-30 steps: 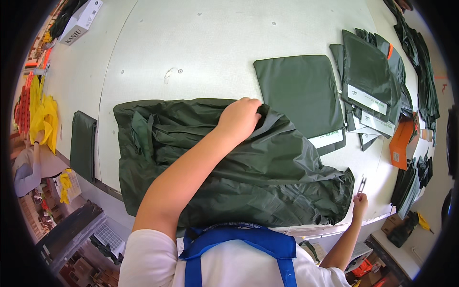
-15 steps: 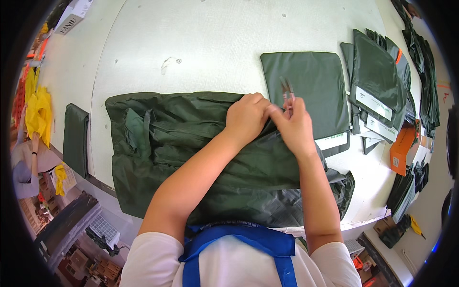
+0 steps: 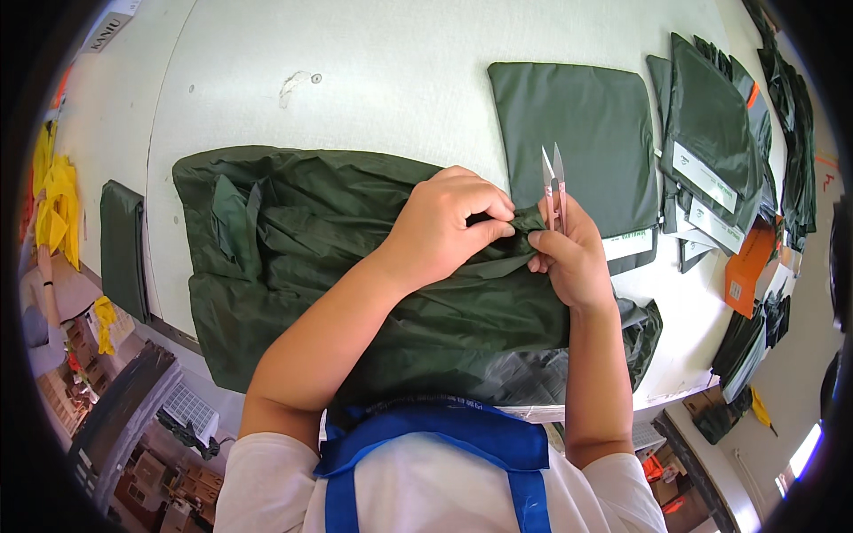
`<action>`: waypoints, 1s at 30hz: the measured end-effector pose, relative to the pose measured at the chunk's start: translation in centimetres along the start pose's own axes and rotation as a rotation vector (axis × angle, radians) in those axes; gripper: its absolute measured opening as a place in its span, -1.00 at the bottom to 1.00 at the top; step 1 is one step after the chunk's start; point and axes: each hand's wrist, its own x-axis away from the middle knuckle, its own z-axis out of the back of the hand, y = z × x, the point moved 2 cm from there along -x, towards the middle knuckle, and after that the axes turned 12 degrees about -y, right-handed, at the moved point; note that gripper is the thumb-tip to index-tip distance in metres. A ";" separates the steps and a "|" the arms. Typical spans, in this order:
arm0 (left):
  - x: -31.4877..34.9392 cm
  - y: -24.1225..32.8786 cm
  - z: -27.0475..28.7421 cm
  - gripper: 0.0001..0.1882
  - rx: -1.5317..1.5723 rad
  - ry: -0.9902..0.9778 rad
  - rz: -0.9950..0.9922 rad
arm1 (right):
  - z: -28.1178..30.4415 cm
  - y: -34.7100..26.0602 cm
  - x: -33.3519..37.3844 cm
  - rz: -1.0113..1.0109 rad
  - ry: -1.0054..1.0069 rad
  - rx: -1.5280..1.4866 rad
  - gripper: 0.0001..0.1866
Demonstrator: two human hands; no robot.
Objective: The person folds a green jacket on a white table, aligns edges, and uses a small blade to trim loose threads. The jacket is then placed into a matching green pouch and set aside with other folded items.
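Observation:
A dark green, thin coated-fabric garment (image 3: 311, 213) lies spread and rumpled on the pale table in front of me. My left hand (image 3: 444, 222) pinches a gathered bit of its right part between thumb and fingertips. Close beside it, my right hand (image 3: 576, 253) is closed round a pair of thread snips (image 3: 554, 195), whose two pointed blades stand apart and point away from me. The right thumb also presses on the gathered fabric. A small flap (image 3: 233, 226) sticks up at the garment's left. Fingers hide the exact spot that is pinched.
A flat green pouch (image 3: 577, 133) lies just beyond my right hand. Several packed green pouches (image 3: 711, 115) with white labels are stacked at the right, near an orange card (image 3: 751, 266). A folded green bundle (image 3: 123, 249) sits at the left table edge. Another person handles yellow fabric (image 3: 58, 209).
The hands, which were touching, have drawn slightly apart, with a bit of fabric between them. The snips have turned upright and their blades show clearly. My view has shifted a little.

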 end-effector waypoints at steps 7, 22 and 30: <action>-0.2 0.6 0.8 -0.91 0.186 -0.125 0.232 | 0.0 -0.4 -0.2 -0.084 -0.028 -0.095 -0.83; -0.5 0.9 0.5 -0.92 -0.149 -0.052 0.012 | 0.8 0.4 -0.1 -0.072 -0.017 -0.225 -0.81; -0.5 1.3 0.6 -0.97 -0.141 -0.104 0.051 | 0.7 0.2 0.0 -0.087 -0.039 -0.194 -0.81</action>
